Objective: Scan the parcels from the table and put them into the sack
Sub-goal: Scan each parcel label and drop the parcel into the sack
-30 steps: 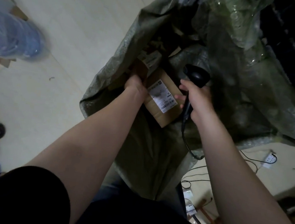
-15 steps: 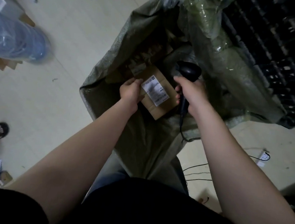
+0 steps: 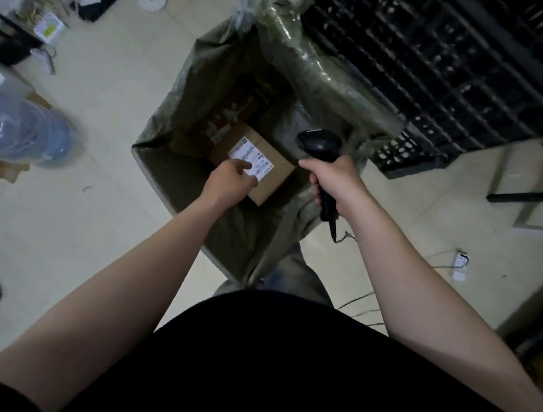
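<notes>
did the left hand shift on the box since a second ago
Yes. The left hand went from the left corner of the box, beside the label, onto the label, in the sack.

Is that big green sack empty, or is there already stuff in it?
Partly filled. The sack stands open, a brown labelled box lies inside, and more parcels show dimly behind it.
</notes>
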